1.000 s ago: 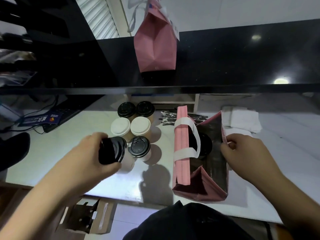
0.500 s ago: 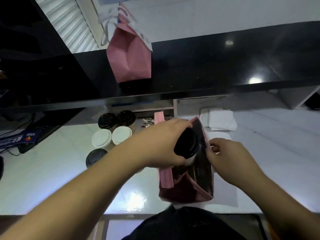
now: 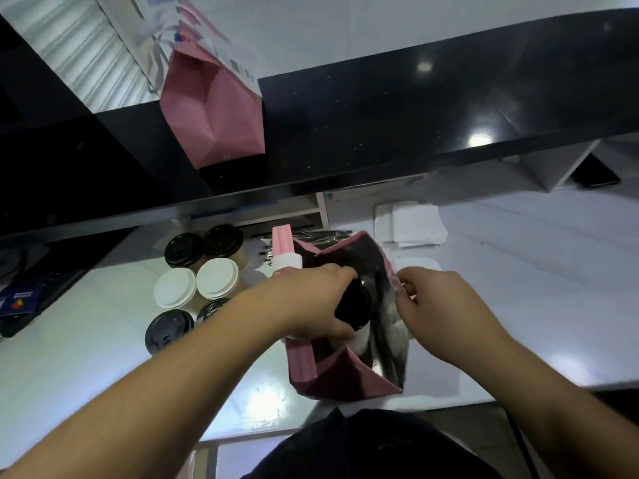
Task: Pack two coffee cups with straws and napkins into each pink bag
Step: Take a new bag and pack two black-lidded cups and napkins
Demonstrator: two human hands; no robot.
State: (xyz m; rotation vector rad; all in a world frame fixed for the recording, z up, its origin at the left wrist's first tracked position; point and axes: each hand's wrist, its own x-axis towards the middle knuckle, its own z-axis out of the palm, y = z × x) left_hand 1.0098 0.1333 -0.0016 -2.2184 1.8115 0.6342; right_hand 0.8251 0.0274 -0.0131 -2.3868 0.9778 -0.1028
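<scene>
Fingers around cup (inside pink bag)

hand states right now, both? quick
Left hand: closed on the black-lidded cup, lowering it into the open pink bag.
Right hand: closed, pinching the bag's right edge.

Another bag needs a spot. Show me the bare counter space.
Bare: the white counter right of the open bag, in front of the napkins; also left of the cups. Crowded: between cups and bag.
</scene>
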